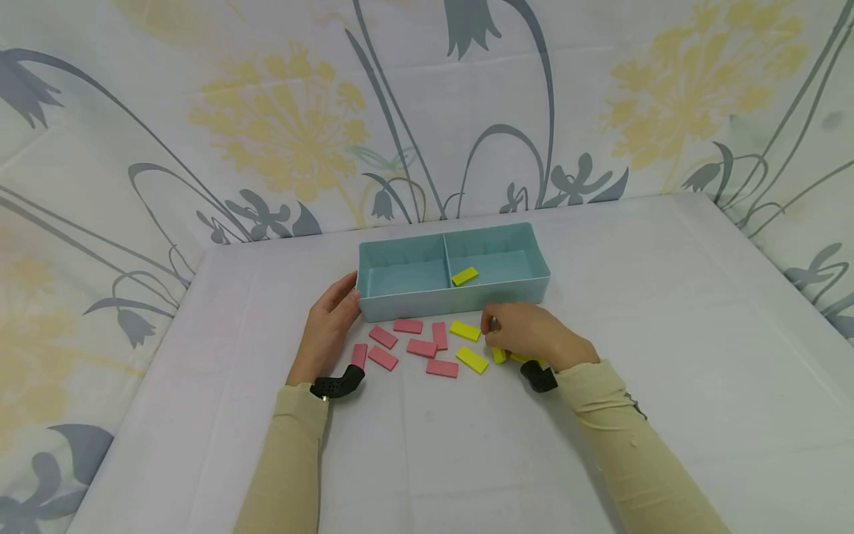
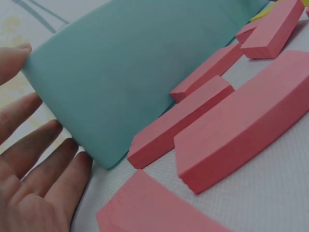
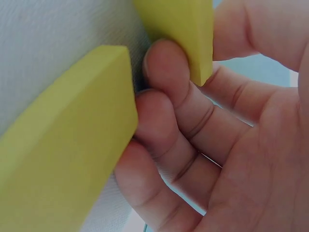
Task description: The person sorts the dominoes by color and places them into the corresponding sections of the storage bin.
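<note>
A pale blue-green tray (image 1: 427, 302) with two compartments stands on the table. One yellow block (image 1: 465, 276) leans in its right compartment. My left hand (image 1: 327, 326) rests against the tray's left end, fingers fairly straight, thumb by the front corner. In front of the tray, my right hand (image 1: 534, 331) pinches a yellow block (image 3: 181, 34) between thumb and fingers, low over the cloth. Another yellow block (image 3: 72, 140) lies right beside its fingertips. Two more yellow blocks, one of them near the tray (image 1: 465, 331), lie to the left of this hand.
Several pink blocks (image 1: 442, 368) lie scattered in front of the tray, between the hands. One pink block (image 1: 359, 355) is close to the left wrist. White cloth covers the table (image 1: 427, 460), and a flower-patterned curtain (image 1: 427, 111) hangs behind it.
</note>
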`<state>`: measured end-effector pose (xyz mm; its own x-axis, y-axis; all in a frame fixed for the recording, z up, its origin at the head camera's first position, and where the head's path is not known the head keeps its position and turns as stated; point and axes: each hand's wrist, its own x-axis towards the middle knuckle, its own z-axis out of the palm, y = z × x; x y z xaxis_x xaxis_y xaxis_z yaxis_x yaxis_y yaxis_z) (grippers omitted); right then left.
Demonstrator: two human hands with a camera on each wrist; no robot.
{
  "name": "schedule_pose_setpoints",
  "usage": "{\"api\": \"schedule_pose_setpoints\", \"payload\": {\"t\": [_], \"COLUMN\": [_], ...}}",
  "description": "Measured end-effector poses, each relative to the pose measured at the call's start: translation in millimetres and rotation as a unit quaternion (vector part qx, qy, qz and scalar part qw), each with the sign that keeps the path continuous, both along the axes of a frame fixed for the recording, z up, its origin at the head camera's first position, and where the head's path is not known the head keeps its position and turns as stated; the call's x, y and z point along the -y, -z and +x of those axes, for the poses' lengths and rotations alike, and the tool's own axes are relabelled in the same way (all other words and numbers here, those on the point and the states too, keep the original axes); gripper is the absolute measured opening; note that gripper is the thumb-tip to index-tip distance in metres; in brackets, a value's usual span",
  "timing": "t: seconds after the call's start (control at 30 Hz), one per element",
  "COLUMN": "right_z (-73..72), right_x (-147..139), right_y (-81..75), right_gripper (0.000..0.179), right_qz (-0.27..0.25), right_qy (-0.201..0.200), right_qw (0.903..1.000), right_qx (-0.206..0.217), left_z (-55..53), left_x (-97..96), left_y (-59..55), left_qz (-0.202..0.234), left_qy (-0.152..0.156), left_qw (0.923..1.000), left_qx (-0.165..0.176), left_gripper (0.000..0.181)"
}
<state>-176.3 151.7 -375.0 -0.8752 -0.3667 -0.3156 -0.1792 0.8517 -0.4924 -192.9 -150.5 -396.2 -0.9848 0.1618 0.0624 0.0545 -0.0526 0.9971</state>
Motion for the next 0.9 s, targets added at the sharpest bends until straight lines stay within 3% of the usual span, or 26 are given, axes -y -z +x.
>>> {"api": "schedule_pose_setpoints", "payload": {"t": [0.37, 0.6, 0.9], "right_z": [-6.0, -9.4, -10.1], "right_x": [-9.5, -14.0, -15.0], "right_y": [6.5, 10.0, 10.0], "right_gripper": [0.014, 0.011, 0.012], "right_qz": [-0.055, -0.083, -0.111], "right_qy": [0.002, -0.008, -0.001], "right_qw": [0.9985, 0.9965, 0.9934], "right_qx": [0.003, 0.003, 0.030], "left_z": [-0.3, -9.6, -10.9], "left_x": [0.3, 5.2, 5.6], "left_y": [1.6, 17.3, 20.7], "left_qz": [0.000, -0.012, -0.016], "left_qy": [-0.002, -0.012, -0.018], "left_qw": [1.0000, 0.9998, 0.9997], "left_qx": [0.000, -0.007, -0.007], "left_gripper": [0.055, 0.057, 0.056]}}
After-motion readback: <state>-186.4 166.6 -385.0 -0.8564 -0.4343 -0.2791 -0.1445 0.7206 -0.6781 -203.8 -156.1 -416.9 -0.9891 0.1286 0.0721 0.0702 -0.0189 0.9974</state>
